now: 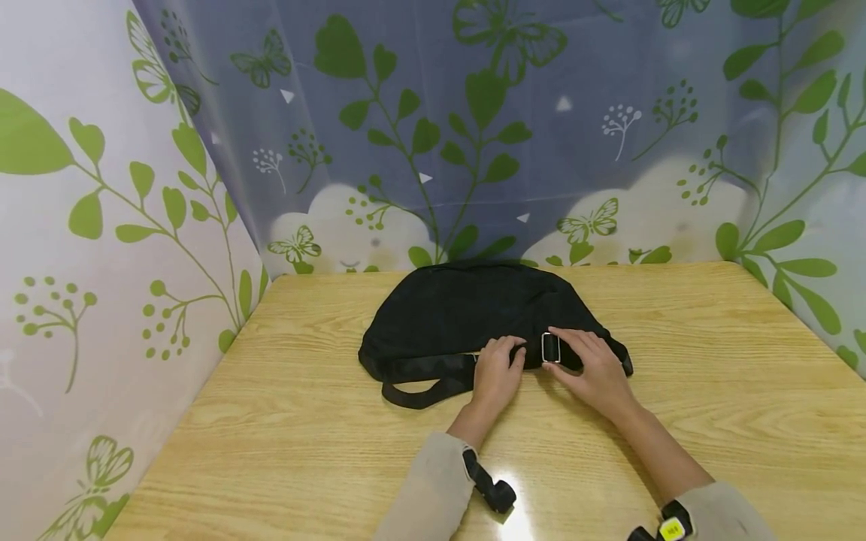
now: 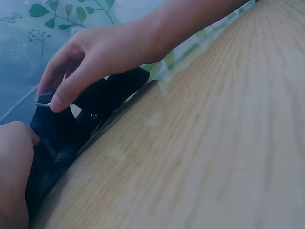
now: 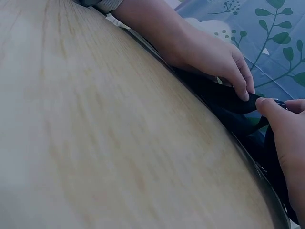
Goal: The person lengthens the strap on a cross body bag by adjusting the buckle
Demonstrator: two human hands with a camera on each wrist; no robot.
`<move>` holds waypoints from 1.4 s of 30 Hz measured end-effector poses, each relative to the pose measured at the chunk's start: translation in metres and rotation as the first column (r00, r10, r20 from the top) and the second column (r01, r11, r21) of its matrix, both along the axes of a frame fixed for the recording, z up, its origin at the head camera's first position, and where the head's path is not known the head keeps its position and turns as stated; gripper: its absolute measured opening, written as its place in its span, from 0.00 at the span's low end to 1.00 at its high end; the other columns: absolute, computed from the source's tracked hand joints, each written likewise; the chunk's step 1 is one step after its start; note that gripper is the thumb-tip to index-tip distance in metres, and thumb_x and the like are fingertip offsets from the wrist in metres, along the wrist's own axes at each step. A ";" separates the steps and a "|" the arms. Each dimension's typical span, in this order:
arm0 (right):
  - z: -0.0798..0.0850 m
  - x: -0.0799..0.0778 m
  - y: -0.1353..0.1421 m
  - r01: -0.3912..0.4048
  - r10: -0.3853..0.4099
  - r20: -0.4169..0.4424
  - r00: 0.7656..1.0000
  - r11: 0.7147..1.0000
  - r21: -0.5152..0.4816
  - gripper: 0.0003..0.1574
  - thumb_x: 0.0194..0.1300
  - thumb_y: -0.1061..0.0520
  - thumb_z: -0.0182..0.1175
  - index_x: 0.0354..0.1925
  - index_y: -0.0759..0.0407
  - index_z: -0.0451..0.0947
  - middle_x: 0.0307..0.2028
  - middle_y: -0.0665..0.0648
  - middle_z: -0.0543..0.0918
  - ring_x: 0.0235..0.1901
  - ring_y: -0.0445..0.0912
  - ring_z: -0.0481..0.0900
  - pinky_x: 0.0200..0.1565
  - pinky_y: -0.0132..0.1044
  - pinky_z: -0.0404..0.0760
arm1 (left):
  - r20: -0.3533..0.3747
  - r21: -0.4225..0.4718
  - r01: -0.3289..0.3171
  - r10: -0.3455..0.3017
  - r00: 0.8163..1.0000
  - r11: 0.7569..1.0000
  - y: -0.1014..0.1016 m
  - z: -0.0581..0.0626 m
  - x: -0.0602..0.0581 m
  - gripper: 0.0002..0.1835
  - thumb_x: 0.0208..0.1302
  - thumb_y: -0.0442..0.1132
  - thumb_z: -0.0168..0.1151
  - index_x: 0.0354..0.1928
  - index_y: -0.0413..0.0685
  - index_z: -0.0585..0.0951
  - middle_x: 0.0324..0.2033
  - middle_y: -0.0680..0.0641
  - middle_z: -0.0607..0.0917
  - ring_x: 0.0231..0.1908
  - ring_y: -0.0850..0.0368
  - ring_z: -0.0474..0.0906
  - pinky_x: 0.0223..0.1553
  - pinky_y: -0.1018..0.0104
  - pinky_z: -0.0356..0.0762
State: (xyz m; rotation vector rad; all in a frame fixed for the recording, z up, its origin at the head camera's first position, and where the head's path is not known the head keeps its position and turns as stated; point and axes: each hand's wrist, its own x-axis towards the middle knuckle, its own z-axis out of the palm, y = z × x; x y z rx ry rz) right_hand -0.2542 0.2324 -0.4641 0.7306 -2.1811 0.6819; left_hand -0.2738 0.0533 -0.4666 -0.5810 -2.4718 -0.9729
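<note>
A black fabric bag (image 1: 467,308) with a rounded top lies on the wooden table, its black strap (image 1: 433,391) looped along the near edge. My right hand (image 1: 595,372) pinches a rectangular metal strap buckle (image 1: 551,348) between thumb and fingers near the bag's right side. Just left of it, my left hand (image 1: 499,376) pinches the strap. The right wrist view shows the left hand (image 3: 217,59) with thumb and fingertips on the black webbing, close to the right thumb. In the left wrist view the buckle (image 2: 43,103) sits between the right hand's fingertips.
The light wooden table (image 1: 284,451) spreads around the bag on all sides. Behind it hangs a blue curtain (image 1: 419,113) printed with green leaves and butterflies, and a pale printed sheet (image 1: 101,263) lines the left. Black bands (image 1: 490,485) circle both sleeves.
</note>
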 end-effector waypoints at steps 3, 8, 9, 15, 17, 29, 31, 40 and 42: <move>0.000 0.000 0.000 -0.043 0.043 0.021 0.999 0.999 -0.005 0.38 0.47 0.53 0.71 0.56 0.60 0.72 0.48 0.58 0.77 0.48 0.53 0.73 0.50 0.50 0.67 | 0.013 0.037 0.044 -0.045 0.999 0.998 0.000 0.001 0.001 0.07 0.65 0.38 0.56 0.41 0.46 0.81 0.37 0.52 0.81 0.38 0.58 0.74 0.41 0.68 0.71; -0.002 -0.001 0.000 -0.127 0.126 0.056 0.990 0.992 0.008 0.36 0.56 0.43 0.64 0.57 0.60 0.71 0.50 0.57 0.76 0.49 0.52 0.71 0.53 0.35 0.66 | 0.044 0.066 0.132 -0.135 0.990 0.989 -0.002 0.004 0.003 0.08 0.66 0.39 0.54 0.43 0.46 0.80 0.38 0.53 0.80 0.39 0.60 0.73 0.43 0.69 0.70; -0.002 0.000 0.000 -0.134 0.134 0.056 0.989 0.991 0.009 0.36 0.58 0.40 0.62 0.57 0.60 0.71 0.50 0.57 0.76 0.49 0.52 0.71 0.53 0.33 0.65 | 0.043 0.066 0.143 -0.146 0.988 0.987 -0.002 0.004 0.004 0.09 0.67 0.39 0.54 0.43 0.46 0.80 0.38 0.53 0.80 0.39 0.60 0.73 0.43 0.69 0.70; 0.001 0.001 -0.002 -0.096 0.097 0.007 0.995 0.995 -0.014 0.38 0.60 0.35 0.52 0.55 0.62 0.73 0.48 0.59 0.77 0.46 0.53 0.73 0.53 0.33 0.65 | -0.008 0.059 0.089 -0.088 0.996 0.994 -0.001 0.002 0.001 0.08 0.66 0.39 0.54 0.41 0.47 0.81 0.36 0.53 0.81 0.36 0.59 0.73 0.41 0.68 0.69; 0.002 0.001 -0.002 -0.085 0.085 -0.006 0.996 0.996 -0.031 0.38 0.61 0.35 0.52 0.55 0.63 0.73 0.47 0.59 0.77 0.46 0.53 0.73 0.52 0.34 0.65 | -0.014 0.059 0.056 -0.055 0.998 0.997 0.000 0.002 0.000 0.08 0.66 0.39 0.54 0.40 0.46 0.82 0.35 0.53 0.82 0.35 0.59 0.73 0.39 0.68 0.69; -0.001 -0.001 -0.001 -0.142 0.142 0.040 0.989 0.990 0.017 0.39 0.44 0.57 0.73 0.55 0.61 0.72 0.49 0.57 0.77 0.48 0.51 0.72 0.53 0.28 0.63 | -0.011 0.076 0.145 -0.144 0.989 0.987 -0.001 0.004 0.000 0.09 0.67 0.39 0.52 0.41 0.47 0.81 0.36 0.54 0.81 0.37 0.61 0.73 0.41 0.71 0.70; -0.001 -0.001 -0.001 -0.124 0.123 0.034 0.992 0.992 0.007 0.40 0.42 0.59 0.73 0.55 0.61 0.72 0.48 0.58 0.77 0.47 0.51 0.72 0.52 0.28 0.64 | -0.035 0.071 0.110 -0.107 0.994 0.991 -0.001 0.003 0.000 0.09 0.67 0.40 0.53 0.40 0.48 0.82 0.36 0.54 0.82 0.36 0.60 0.73 0.40 0.70 0.70; 0.001 0.001 -0.001 -0.072 0.072 0.023 0.997 0.997 -0.018 0.40 0.40 0.60 0.73 0.55 0.61 0.73 0.48 0.58 0.76 0.46 0.52 0.73 0.52 0.28 0.64 | -0.052 0.051 0.018 -0.016 0.999 0.999 -0.001 0.002 0.000 0.06 0.62 0.38 0.59 0.38 0.48 0.83 0.35 0.53 0.82 0.36 0.59 0.74 0.39 0.68 0.70; 0.000 0.002 -0.001 -0.085 0.085 0.038 0.996 0.996 -0.006 0.40 0.40 0.61 0.74 0.55 0.60 0.73 0.48 0.57 0.76 0.46 0.51 0.72 0.52 0.28 0.65 | -0.030 0.065 0.068 -0.066 0.997 0.996 -0.001 0.002 0.000 0.06 0.63 0.38 0.58 0.39 0.47 0.82 0.35 0.53 0.82 0.37 0.59 0.75 0.41 0.69 0.70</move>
